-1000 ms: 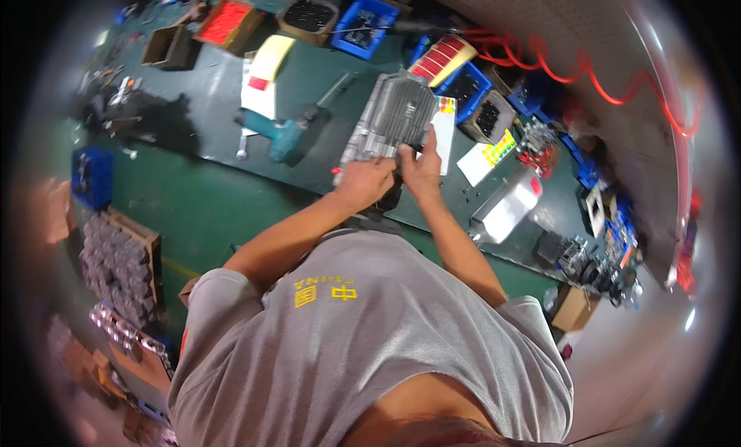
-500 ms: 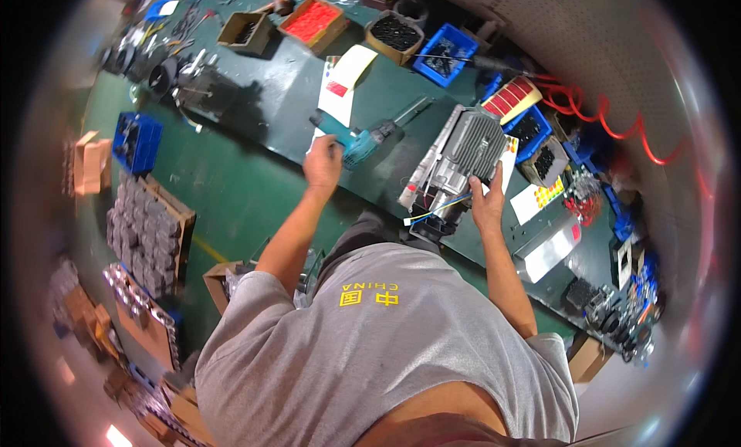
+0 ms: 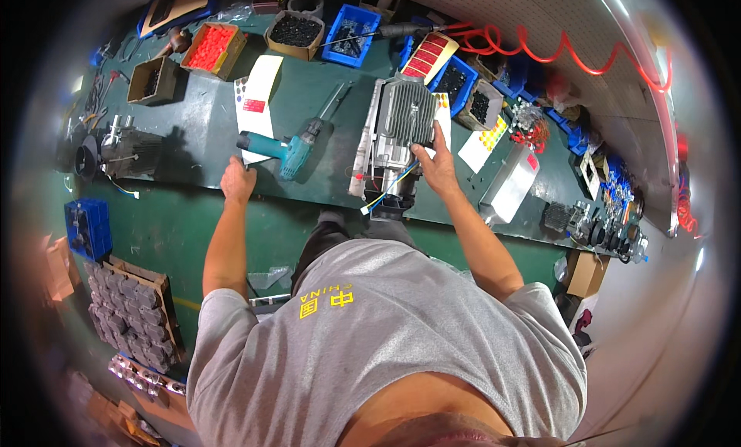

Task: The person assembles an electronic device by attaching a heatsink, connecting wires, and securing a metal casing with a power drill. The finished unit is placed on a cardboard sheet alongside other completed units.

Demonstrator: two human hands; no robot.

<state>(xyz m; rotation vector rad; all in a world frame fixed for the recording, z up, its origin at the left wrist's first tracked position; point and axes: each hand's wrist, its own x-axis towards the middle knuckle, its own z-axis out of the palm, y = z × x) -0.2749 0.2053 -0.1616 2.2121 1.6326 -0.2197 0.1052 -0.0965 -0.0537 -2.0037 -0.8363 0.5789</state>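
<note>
A grey finned motor unit (image 3: 403, 111) lies on the green workbench (image 3: 202, 150), its blue and yellow wires ending in a white plug near the front edge. My right hand (image 3: 438, 167) grips its right side, thumb on the housing and fingers along the edge. Left of the motor, a teal cordless drill (image 3: 292, 155) rests on its side with its long bit pointing away. Close to the drill's handle end, at the bench edge, my left hand (image 3: 238, 181) has its fingers curled together; what they hold, if anything, is too small to make out.
Sticker sheets (image 3: 255, 96) lie behind the drill. Along the back stand a box of red parts (image 3: 214, 47), a box of black screws (image 3: 296, 32) and a blue bin (image 3: 351, 35). A red coiled hose (image 3: 532, 52) hangs at right. Another motor (image 3: 131, 152) sits at left.
The whole view has swung, shifting the bench leftward in the picture. My left hand has drawn slightly away from the drill toward the bench edge. My right hand stays on the motor.
</note>
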